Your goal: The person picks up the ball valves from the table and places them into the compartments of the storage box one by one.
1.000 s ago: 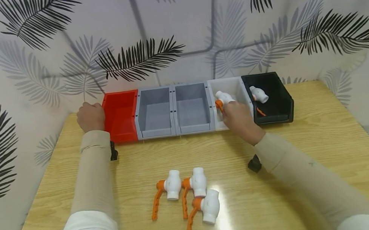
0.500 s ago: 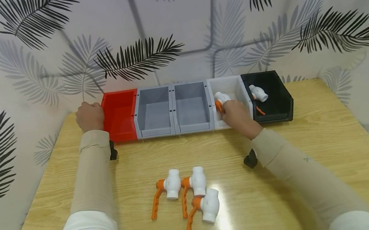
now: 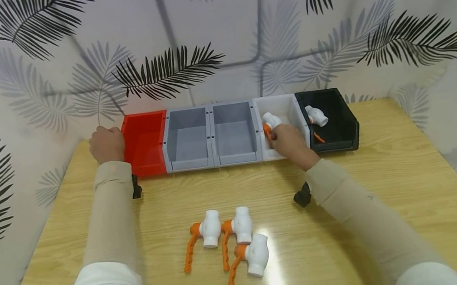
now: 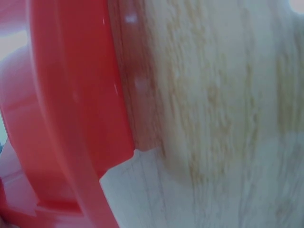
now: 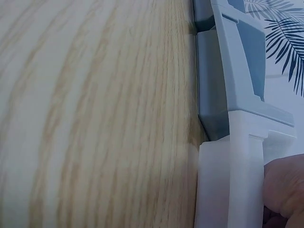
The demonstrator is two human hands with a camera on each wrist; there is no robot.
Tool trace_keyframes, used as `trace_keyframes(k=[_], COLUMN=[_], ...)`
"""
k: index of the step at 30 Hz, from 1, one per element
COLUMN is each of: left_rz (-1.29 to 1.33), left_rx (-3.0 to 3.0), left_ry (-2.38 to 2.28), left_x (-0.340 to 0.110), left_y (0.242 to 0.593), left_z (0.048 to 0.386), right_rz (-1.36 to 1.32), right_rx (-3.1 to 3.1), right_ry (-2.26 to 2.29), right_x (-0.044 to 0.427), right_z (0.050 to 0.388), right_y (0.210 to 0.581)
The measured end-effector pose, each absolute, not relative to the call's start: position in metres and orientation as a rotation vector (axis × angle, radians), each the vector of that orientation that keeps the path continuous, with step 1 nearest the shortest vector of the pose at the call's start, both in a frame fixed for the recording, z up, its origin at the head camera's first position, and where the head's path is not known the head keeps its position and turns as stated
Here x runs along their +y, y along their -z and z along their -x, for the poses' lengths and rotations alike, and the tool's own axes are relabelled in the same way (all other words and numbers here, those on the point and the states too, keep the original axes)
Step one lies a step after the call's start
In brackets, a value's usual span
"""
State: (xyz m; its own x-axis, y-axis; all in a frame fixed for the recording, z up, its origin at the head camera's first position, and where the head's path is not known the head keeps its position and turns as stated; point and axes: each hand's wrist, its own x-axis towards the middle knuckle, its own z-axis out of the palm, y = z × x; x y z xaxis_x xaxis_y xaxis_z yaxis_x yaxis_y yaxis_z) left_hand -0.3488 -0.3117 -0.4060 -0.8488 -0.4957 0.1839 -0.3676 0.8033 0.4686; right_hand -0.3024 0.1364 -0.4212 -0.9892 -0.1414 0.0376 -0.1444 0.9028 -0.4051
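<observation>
My left hand (image 3: 107, 144) is against the left side of the red bin (image 3: 147, 169), its fingertips hidden; the left wrist view shows the red bin (image 4: 80, 95) close up. Inside the white bin (image 3: 276, 102), my right hand (image 3: 289, 142) pinches a white valve (image 3: 271, 119) by its orange handle (image 3: 267, 130). In the right wrist view, part of my right hand (image 5: 285, 187) shows behind the front of the white bin (image 5: 244, 166). Another white valve (image 3: 316, 116) lies in the black bin (image 3: 349, 144), with a bit of orange beside it.
Two grey bins (image 3: 190, 164) (image 3: 237, 159) stand between the red and white ones in a joined row along the wall. Nearer on the wooden table (image 3: 157, 226) lie three white valves (image 3: 211, 229) (image 3: 242, 225) (image 3: 257, 255) with orange handles.
Within the white bin, my right hand and the valve have shifted slightly left, and my right forearm has swung a little left. The left hand keeps its place at the red bin.
</observation>
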Motion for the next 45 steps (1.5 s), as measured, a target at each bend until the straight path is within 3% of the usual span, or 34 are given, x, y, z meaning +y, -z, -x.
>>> trace_keyframes(k=[14, 45], left_rz=[-0.649, -0.645], left_rx=[-2.684, -2.652], left_ry=[0.597, 0.587], left_x=[-0.312, -0.316], left_y=[0.406, 0.413], left_z=[0.355, 0.359], right_rz=[-0.288, -0.076], right_rx=[-3.18, -3.092], right_ry=[-0.492, -0.504], right_x=[0.134, 0.125], right_z=[0.313, 0.31], right_y=[0.415, 0.424])
